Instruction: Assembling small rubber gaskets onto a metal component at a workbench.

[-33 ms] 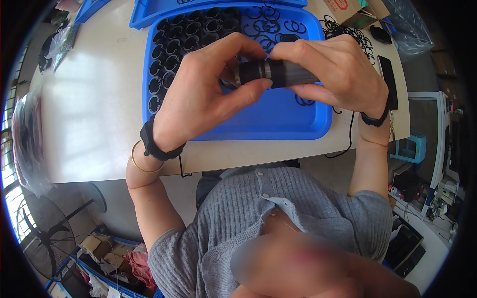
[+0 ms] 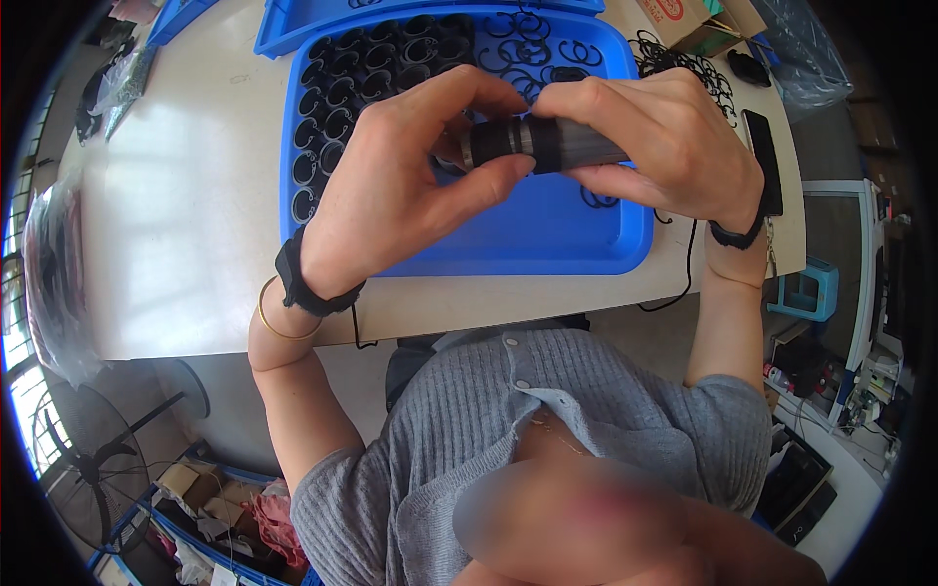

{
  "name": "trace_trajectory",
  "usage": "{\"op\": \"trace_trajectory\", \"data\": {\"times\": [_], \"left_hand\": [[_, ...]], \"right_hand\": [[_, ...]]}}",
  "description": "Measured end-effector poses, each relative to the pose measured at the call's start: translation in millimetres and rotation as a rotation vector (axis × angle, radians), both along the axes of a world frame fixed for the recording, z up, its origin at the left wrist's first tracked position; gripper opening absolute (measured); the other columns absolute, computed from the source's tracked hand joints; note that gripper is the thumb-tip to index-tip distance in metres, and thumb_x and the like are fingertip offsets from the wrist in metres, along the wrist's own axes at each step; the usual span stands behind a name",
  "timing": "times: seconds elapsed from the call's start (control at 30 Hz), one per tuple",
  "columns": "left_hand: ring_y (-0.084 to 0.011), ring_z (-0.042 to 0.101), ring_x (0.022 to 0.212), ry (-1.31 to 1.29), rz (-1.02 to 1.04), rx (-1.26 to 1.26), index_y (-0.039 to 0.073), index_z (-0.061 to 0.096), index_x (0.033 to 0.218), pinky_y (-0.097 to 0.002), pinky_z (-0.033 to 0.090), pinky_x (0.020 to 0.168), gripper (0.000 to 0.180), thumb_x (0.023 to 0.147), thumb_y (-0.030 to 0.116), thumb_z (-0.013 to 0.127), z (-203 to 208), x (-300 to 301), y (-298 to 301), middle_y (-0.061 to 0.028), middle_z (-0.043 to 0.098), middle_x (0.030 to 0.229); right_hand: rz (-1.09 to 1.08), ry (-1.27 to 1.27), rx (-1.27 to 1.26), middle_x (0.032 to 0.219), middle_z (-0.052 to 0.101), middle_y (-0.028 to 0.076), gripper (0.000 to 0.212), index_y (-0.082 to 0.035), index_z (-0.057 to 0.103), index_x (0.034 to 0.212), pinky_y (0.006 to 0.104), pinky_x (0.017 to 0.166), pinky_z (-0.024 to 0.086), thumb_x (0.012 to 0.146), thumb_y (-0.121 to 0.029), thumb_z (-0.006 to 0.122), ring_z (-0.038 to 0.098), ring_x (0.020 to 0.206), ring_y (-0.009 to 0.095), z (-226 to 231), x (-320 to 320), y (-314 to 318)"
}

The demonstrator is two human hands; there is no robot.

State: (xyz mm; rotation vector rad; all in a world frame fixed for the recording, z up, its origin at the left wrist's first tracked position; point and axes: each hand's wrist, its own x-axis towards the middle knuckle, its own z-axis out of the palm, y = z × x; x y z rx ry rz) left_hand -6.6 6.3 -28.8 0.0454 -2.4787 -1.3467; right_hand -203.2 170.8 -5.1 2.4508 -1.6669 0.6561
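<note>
Both of my hands grip a dark metal cylinder (image 2: 594,145) with a black band round it, held sideways above the blue tray (image 2: 547,239). My left hand (image 2: 391,186) is closed round its left end, the thumb pressing on the black part. Closed over the grey right part is my right hand (image 2: 664,137), its fingertips near the band. Below them, the tray's left side carries rows of short black sleeves (image 2: 341,91), partly covered by my left hand. Thin black open rings (image 2: 503,54) lie loose at the tray's far right.
More black rings (image 2: 684,68) are heaped on the table right of the tray. A cardboard box (image 2: 718,34), a black phone (image 2: 764,161) and a cable (image 2: 689,273) are on that side. Another blue tray (image 2: 278,34) sits behind. A fan (image 2: 88,459) stands at lower left.
</note>
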Motion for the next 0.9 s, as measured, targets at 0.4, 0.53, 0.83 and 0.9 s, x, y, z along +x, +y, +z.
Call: {"op": "trace_trajectory", "data": {"times": [0.4,0.53,0.83,0.9], "left_hand": [[-0.0203,0.068,0.085,0.024,0.003,0.060,0.002,0.067,0.118,-0.0303,0.056,0.075,0.034,0.086,0.010,0.076,-4.0,-2.8,1.4,-0.0093,0.067,0.101],[-0.0103,0.067,0.087,0.005,-0.029,0.003,-0.001,0.064,0.125,-0.0260,0.056,0.079,0.038,0.090,0.007,0.078,-2.7,-1.4,-0.6,-0.0072,0.070,0.102],[-0.0098,0.067,0.084,0.015,-0.035,0.002,-0.001,0.063,0.125,-0.0248,0.055,0.077,0.038,0.091,0.007,0.077,-3.3,-1.6,-0.9,-0.0064,0.070,0.095],[-0.0097,0.067,0.083,0.018,-0.041,-0.005,-0.001,0.063,0.124,-0.0247,0.055,0.075,0.037,0.091,0.008,0.077,-3.5,-1.9,-1.2,-0.0066,0.071,0.095]], "right_hand": [[0.027,0.018,0.026,0.095,0.072,0.012,0.056,-0.002,0.065,0.112,0.0373,0.060,0.054,0.060,-0.009,0.085,0.072,0.077,0.030,-0.5,-5.0,1.7],[0.024,0.023,0.034,0.094,0.071,0.012,0.056,-0.001,0.065,0.111,0.0376,0.060,0.054,0.060,-0.010,0.085,0.072,0.077,0.030,0.3,-5.3,2.0],[0.023,0.027,0.033,0.093,0.071,0.011,0.056,-0.002,0.065,0.111,0.0373,0.060,0.054,0.060,-0.011,0.085,0.072,0.077,0.030,0.5,-4.1,1.8],[0.022,0.026,0.034,0.093,0.071,0.011,0.056,-0.002,0.065,0.111,0.0374,0.060,0.054,0.060,-0.011,0.085,0.072,0.076,0.030,0.3,-4.2,2.1]]}}
